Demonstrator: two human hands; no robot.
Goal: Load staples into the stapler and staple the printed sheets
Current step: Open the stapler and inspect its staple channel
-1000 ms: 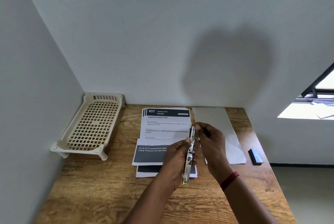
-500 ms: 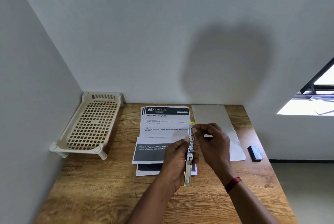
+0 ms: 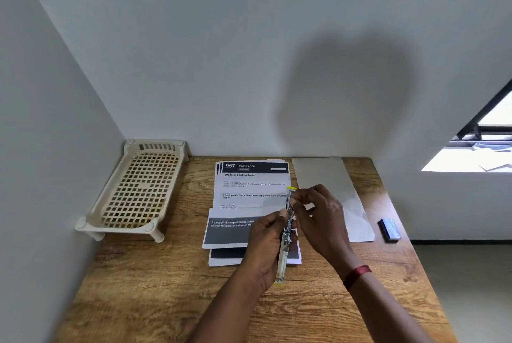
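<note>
Stapler is held above the sheets on the worktop, opened out lengthwise. Left hand grips its lower body with curled fingers; right hand pinches its upper end.

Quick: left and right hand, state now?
Left hand: grips the stapler round its middle.
Right hand: pinches the stapler near its yellow end.

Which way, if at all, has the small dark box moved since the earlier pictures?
No. The small dark box still lies just right of the blank sheet's near corner, as before.
</note>
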